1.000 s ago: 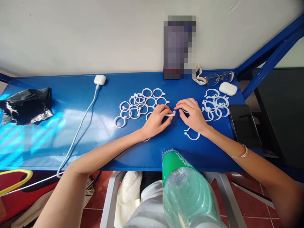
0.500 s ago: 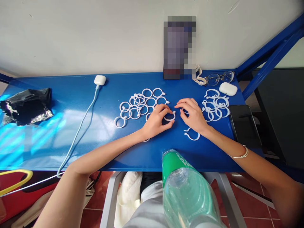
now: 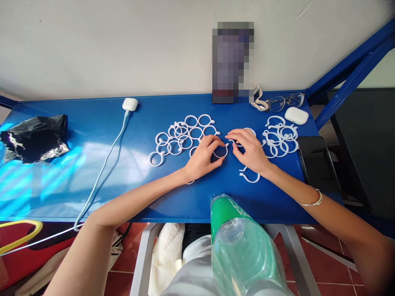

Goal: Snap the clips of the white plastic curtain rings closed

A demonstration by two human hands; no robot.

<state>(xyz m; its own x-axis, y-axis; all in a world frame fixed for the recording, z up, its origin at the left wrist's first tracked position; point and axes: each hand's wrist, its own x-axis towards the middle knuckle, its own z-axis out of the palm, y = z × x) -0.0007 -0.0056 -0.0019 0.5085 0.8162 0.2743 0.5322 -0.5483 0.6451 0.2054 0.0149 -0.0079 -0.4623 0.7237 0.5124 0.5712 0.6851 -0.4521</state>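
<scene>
My left hand (image 3: 202,158) pinches a white plastic ring (image 3: 221,151) that lies nearly flat on the blue table (image 3: 123,172). My right hand (image 3: 250,150) sits just to its right, fingers curled over another white ring (image 3: 247,132) near the left hand's ring. A group of closed white rings (image 3: 182,135) lies to the left of my hands. A second heap of white rings (image 3: 282,135) lies on the right. One open ring (image 3: 249,176) rests below my right wrist.
A white charger with cable (image 3: 129,103) and a crumpled black bag (image 3: 33,137) lie left. Glasses (image 3: 285,100), a white earbud case (image 3: 296,115) and a dark phone (image 3: 314,158) sit right. A blurred upright object (image 3: 233,61) leans on the wall. A plastic bottle (image 3: 243,250) stands near me.
The ring in my left hand has turned from edge-on to lying flat. My right hand's fingers have drawn a ring closer to the left hand.
</scene>
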